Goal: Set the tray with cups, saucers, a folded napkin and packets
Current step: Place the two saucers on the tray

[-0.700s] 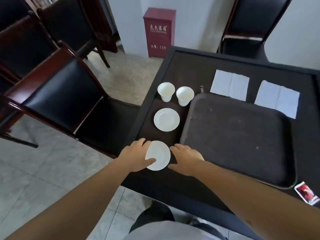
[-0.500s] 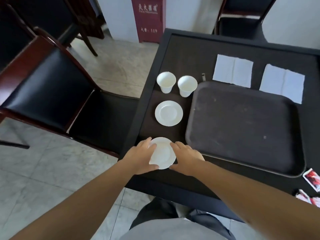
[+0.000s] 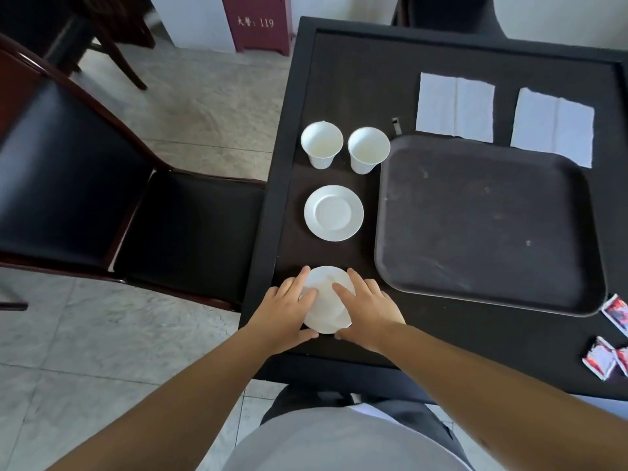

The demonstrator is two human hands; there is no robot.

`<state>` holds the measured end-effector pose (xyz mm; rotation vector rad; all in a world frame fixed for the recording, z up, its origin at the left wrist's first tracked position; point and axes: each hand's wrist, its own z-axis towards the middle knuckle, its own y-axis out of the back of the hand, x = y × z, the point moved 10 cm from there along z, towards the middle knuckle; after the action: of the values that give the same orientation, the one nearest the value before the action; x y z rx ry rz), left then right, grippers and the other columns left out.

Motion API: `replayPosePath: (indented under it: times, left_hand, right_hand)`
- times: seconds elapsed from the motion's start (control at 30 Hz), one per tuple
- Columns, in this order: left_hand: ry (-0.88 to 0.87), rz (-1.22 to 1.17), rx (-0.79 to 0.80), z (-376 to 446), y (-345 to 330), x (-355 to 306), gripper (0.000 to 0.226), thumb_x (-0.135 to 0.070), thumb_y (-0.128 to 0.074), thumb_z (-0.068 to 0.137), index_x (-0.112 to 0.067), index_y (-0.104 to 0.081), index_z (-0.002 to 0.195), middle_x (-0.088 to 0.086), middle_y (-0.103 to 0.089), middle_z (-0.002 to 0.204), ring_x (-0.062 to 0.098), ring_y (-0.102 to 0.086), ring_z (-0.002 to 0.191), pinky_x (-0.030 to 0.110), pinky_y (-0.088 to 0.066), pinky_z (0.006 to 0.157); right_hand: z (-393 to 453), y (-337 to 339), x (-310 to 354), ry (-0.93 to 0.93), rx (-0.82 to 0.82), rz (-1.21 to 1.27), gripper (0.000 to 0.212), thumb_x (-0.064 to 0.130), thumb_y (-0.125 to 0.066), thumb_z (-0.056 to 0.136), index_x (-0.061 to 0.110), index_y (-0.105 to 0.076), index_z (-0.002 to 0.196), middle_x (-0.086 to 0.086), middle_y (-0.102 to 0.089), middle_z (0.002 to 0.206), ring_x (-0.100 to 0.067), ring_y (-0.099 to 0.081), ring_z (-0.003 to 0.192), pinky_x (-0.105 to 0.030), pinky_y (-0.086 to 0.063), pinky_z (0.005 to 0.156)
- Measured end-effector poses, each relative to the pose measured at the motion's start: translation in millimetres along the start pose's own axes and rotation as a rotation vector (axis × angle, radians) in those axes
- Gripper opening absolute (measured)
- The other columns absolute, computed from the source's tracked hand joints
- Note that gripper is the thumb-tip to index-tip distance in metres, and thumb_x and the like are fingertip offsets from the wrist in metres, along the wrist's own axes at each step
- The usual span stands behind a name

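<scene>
A white saucer (image 3: 325, 302) lies near the table's front left edge. My left hand (image 3: 287, 312) and my right hand (image 3: 368, 309) grip it from either side, fingers over its rim. A second white saucer (image 3: 333, 212) lies farther back. Two white paper cups (image 3: 321, 144) (image 3: 368, 154) stand upright behind it. To the right sits a dark empty tray (image 3: 486, 226). Two unfolded white napkins (image 3: 455, 107) (image 3: 553, 126) lie behind the tray. Red and white packets (image 3: 601, 358) (image 3: 616, 312) lie at the right edge.
The black table (image 3: 353, 79) has a raised border. A small dark object (image 3: 395, 125) lies beside the tray's far left corner. A black-seated wooden chair (image 3: 102, 198) stands close to the table's left side. A red cabinet (image 3: 260, 23) stands by the wall.
Both hands have closed in over the near saucer, with fingers now on top of its rim. The view has tilted down and moved closer to the table.
</scene>
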<state>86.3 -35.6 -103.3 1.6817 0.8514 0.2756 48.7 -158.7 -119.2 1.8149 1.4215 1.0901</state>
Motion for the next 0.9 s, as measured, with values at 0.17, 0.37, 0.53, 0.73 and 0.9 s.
replayPosePath:
  times: [0.17, 0.37, 0.53, 0.73, 0.9]
  left_hand:
    - [-0.023, -0.049, -0.004, 2.7, 1.7, -0.9, 0.074, -0.056, -0.077, 0.071, -0.02, -0.045, 0.127, 0.016, -0.025, 0.158, 0.028, -0.043, 0.125, 0.039, -0.049, 0.093]
    - [-0.001, -0.092, -0.006, 4.8, 2.4, -3.1, 0.078, -0.055, -0.077, 0.071, -0.023, -0.042, 0.134, 0.013, -0.023, 0.158, 0.028, -0.039, 0.129, 0.042, -0.044, 0.1]
    - [0.012, -0.097, -0.02, 2.3, 6.7, -10.8, 0.078, -0.054, -0.078, 0.07, -0.024, -0.041, 0.131, 0.011, -0.023, 0.158, 0.027, -0.037, 0.129, 0.042, -0.044, 0.099]
    - [0.039, -0.097, -0.046, -1.0, 22.5, -33.8, 0.08, -0.056, -0.077, 0.07, -0.025, -0.038, 0.134, 0.009, -0.021, 0.158, 0.027, -0.033, 0.131, 0.043, -0.042, 0.102]
    - [0.03, -0.095, -0.075, 15.0, 39.6, -74.4, 0.08, -0.054, -0.076, 0.073, -0.025, -0.038, 0.137, 0.008, -0.02, 0.158, 0.025, -0.032, 0.133, 0.04, -0.042, 0.102]
  right_hand:
    - [1.0, 2.5, -0.9, 0.041, -0.006, -0.013, 0.096, 0.053, -0.078, 0.07, 0.039, -0.018, 0.144, -0.001, -0.005, 0.156, -0.026, -0.024, 0.131, -0.042, -0.04, 0.102]
    - [0.0, 2.3, -3.2, 0.05, 0.01, 0.031, 0.094, 0.048, -0.078, 0.073, 0.038, -0.021, 0.146, 0.003, -0.005, 0.154, -0.025, -0.023, 0.131, -0.04, -0.042, 0.1]
    - [-6.5, 7.4, -8.3, 0.085, 0.011, 0.037, 0.093, 0.049, -0.077, 0.074, 0.038, -0.02, 0.147, 0.004, -0.006, 0.154, -0.025, -0.023, 0.13, -0.041, -0.04, 0.104]
    - [-24.2, 17.3, -24.1, 0.144, 0.019, 0.069, 0.093, 0.051, -0.075, 0.077, 0.038, -0.017, 0.149, 0.006, 0.001, 0.158, -0.023, -0.012, 0.138, -0.043, -0.039, 0.108]
    - [-44.0, 38.6, -59.0, 0.156, -0.01, 0.096, 0.093, 0.05, -0.076, 0.077, 0.041, -0.017, 0.148, 0.011, -0.001, 0.155, -0.023, -0.015, 0.137, -0.041, -0.039, 0.108]
